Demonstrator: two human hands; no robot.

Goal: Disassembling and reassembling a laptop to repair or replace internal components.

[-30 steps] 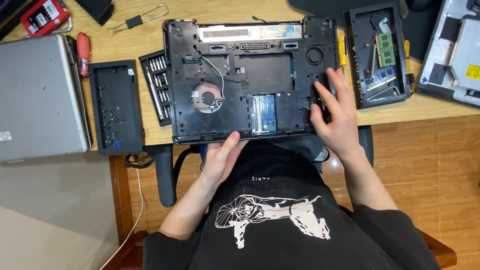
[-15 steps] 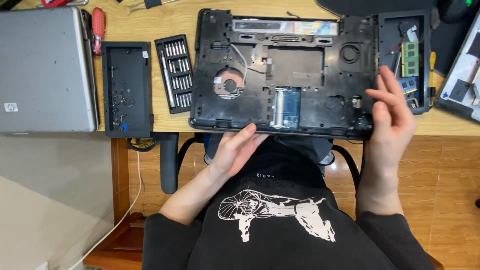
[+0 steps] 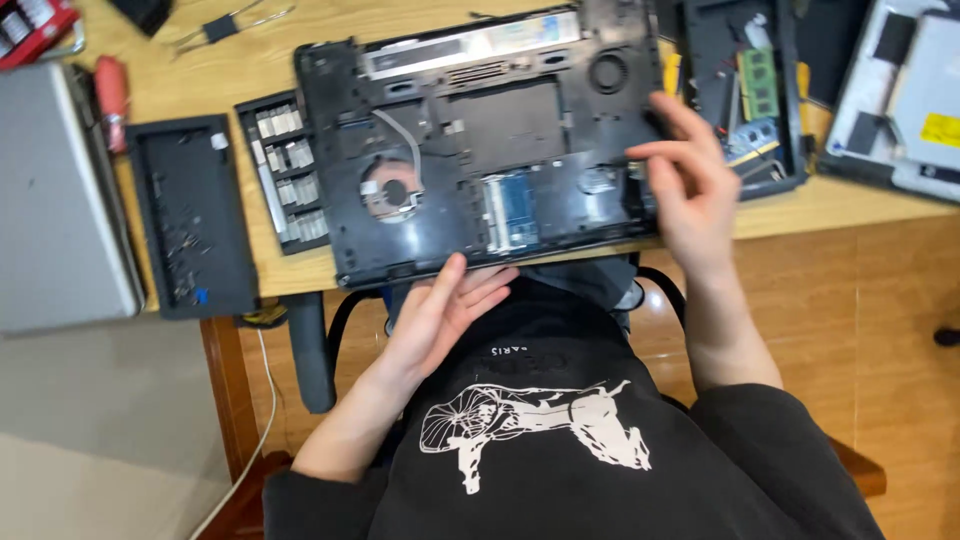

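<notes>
Head view looks down on a wooden table. A black laptop shell lies upside down near the front edge, right in front of the person. Its covers are off, so you can see a round fan and a small blue-green card inside.

The laptop shell looks hard and stiff, made of plastic. It is probably not very heavy, but it is wide and flat. The little parts and the thin wire inside look easy to break. The safe places to hold it look like the outer edges, one hand on each side, away from the open middle.

The left hand is open and flat. Its fingertips touch the front edge of the shell, and it grips nothing. The right hand is half open with bent fingers. It rests at the right edge of the shell, but I cannot tell if it really grips it.

A tray of screwdriver bits sits just left of the shell. A black cover lies further left, next to a grey laptop.
</notes>
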